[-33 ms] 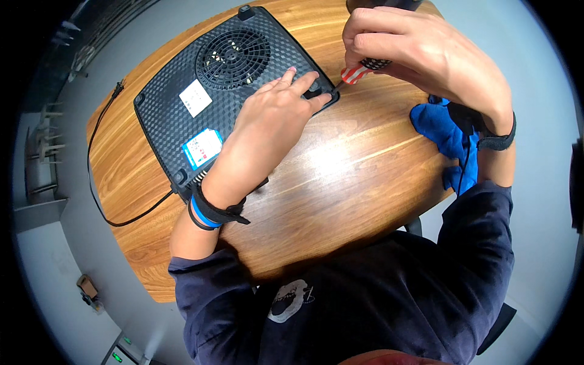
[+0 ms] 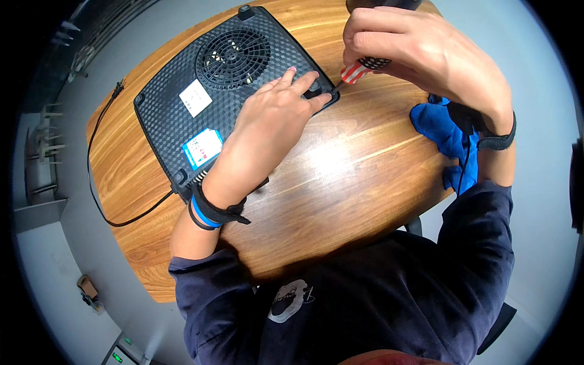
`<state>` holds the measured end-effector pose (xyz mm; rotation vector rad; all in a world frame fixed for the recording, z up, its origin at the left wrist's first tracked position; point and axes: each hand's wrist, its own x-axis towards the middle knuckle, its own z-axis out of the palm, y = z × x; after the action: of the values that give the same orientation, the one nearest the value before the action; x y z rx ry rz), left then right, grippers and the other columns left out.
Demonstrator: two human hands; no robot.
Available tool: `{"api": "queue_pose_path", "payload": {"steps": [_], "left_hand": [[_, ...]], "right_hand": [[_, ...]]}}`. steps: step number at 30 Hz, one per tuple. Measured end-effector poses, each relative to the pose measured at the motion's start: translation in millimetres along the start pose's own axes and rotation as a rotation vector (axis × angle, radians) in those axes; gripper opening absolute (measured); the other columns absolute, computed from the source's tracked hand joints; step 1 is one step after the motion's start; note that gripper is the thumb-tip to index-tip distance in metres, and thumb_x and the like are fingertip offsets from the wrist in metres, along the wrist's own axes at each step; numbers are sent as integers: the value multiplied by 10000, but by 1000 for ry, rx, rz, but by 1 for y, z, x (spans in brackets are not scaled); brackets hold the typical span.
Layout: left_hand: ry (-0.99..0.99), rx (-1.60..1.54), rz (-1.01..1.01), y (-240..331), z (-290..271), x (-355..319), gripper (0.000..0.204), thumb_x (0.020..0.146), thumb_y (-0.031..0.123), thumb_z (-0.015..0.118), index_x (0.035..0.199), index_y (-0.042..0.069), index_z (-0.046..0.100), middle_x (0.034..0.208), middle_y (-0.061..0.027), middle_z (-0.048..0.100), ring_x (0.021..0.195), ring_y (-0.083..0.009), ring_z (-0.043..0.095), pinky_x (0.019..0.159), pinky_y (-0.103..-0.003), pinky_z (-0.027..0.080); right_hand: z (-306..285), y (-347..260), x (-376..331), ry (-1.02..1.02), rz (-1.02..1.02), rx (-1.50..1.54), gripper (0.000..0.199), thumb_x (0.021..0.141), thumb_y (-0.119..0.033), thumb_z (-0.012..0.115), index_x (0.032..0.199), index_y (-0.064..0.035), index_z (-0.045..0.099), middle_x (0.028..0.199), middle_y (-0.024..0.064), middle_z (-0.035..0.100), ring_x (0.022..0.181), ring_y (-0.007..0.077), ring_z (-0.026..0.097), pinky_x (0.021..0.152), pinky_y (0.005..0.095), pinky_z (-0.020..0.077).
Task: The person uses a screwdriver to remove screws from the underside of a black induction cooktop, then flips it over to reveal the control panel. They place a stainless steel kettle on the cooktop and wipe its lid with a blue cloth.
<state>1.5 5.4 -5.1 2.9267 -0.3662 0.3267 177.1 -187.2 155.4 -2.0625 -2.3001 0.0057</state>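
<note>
A black induction cooker (image 2: 164, 112) lies bottom up on the wooden table, its round fan grille and rubber feet showing. My left hand (image 2: 277, 112) rests flat on its underside with the fingers spread, near the right-hand corner. Above and beyond that corner, my right hand (image 2: 420, 55) is closed round a screwdriver (image 2: 354, 73) with a red-and-white striped handle. The screwdriver slants down, and its thin dark shaft reaches the cooker's corner beside my left fingertips. The tip itself is too small to make out.
The cooker's black power cord (image 2: 91, 170) loops along the left of the wooden table (image 2: 340, 182), its plug at the far left edge. A crumpled blue cloth (image 2: 444, 131) lies beneath my right wrist. Behind my right hand stands a dark object (image 2: 389, 3), partly cut off.
The screwdriver's striped handle has turned slightly in my right hand. My left hand and the induction cooker stay where they were.
</note>
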Motion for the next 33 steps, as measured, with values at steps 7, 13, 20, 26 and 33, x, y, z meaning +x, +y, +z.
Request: {"api": "queue_pose_path", "payload": {"steps": [7, 13, 20, 26, 33], "left_hand": [[-7, -18, -9, 1, -2, 1, 605, 965, -96, 591, 1477, 182, 754, 1633, -140, 625, 1518, -383, 590, 1272, -469, 482], [7, -15, 4, -1, 2, -2, 609, 957, -92, 599, 1477, 184, 756, 1633, -153, 625, 1516, -385, 592, 1272, -472, 474], [-2, -18, 4, 1, -2, -1, 609, 958, -89, 605, 1482, 185, 752, 1632, -154, 625, 1520, -382, 589, 1276, -470, 470], [-24, -8, 8, 0, 0, -2, 619, 951, -96, 610, 1494, 173, 741, 1655, -159, 601, 1522, -387, 584, 1286, -469, 462], [-44, 4, 7, 2, -5, 0, 655, 925, -113, 613, 1497, 177, 742, 1664, -166, 591, 1519, -398, 585, 1290, -474, 457]], "right_hand": [[5, -8, 6, -129, 299, -299, 257, 1109, -332, 673, 1064, -81, 644, 950, 58, 703, 684, 196, 709, 685, 320, 544], [13, 10, 8, 98, 44, -42, 246, 982, -149, 807, 1128, -24, 653, 1041, 86, 638, 701, 175, 636, 628, 305, 516], [3, 3, 4, -71, 129, -262, 251, 992, -235, 802, 1112, -60, 666, 942, 76, 665, 721, 205, 673, 606, 342, 545], [4, 4, 7, -206, 254, -363, 257, 1030, -247, 770, 1116, -40, 646, 923, 89, 664, 685, 224, 673, 597, 358, 535], [15, 20, 13, 21, 48, -98, 338, 1104, -360, 703, 1112, -33, 617, 897, 100, 659, 627, 227, 655, 579, 359, 540]]}}
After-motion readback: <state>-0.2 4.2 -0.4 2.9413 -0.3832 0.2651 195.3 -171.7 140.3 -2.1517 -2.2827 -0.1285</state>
